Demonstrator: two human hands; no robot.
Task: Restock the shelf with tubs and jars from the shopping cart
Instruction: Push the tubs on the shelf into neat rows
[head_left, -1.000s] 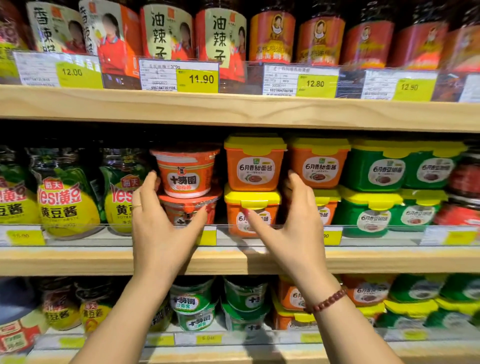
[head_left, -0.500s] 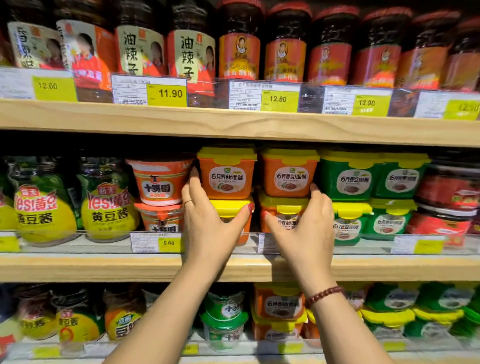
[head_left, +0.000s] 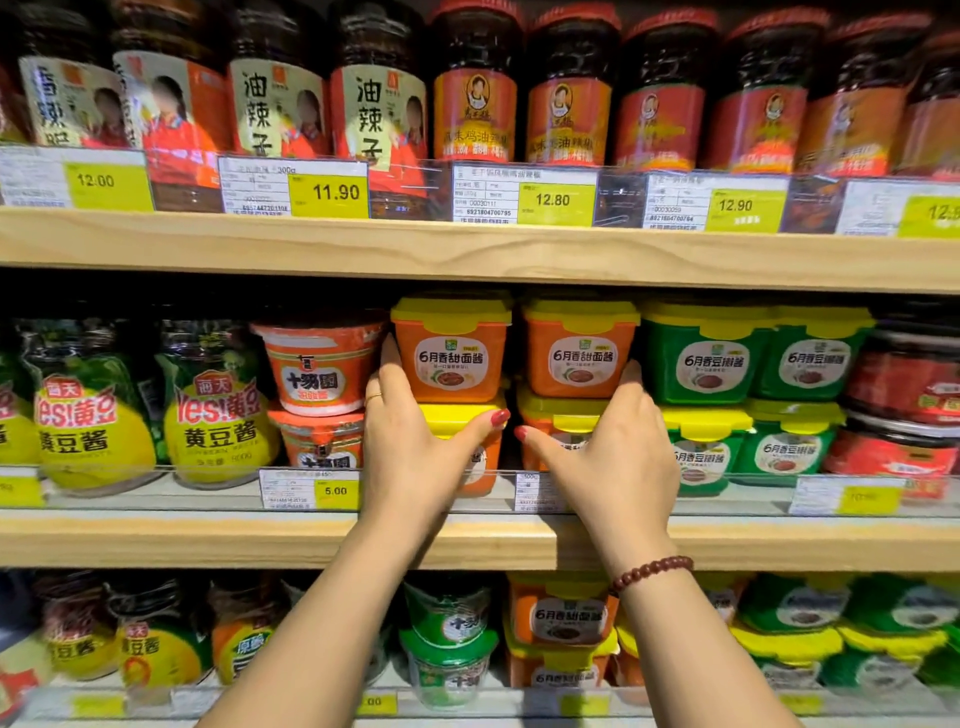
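Hands: the left hand (head_left: 415, 457) and the right hand (head_left: 618, 462) are both flat and spread, fingers straight and pointing up. The thumbs stretch toward each other, tips near but apart, and neither hand curls round anything.
Left hand's place: its fingers lie along the left side of the upper left tub, and the palm covers the tub beneath.
Right hand's place: its fingertips reach the right edge of the upper right tub, and the palm covers the lower one.
Change: a second ago the left hand stood before the red cups and the right hand beside the first orange stack. Both have shifted right and now bracket two stacks.
Shelf (head_left: 208, 540): a wooden board carrying every item named below.
Sauce jars (head_left: 213, 410): yellow-labelled, at the left.
Orange tubs (head_left: 450, 353): two stacks of two with yellow lids, between the hands.
Green tubs (head_left: 706, 358): stacked just to the right of the orange ones.
Red cups (head_left: 317, 369): two stacked, just left of the left hand.
Price tag (head_left: 311, 488): on the clear rail below the cups.
Bracelet (head_left: 649, 571): dark red beads on the right wrist.
Ring (head_left: 373, 398): on a left finger.
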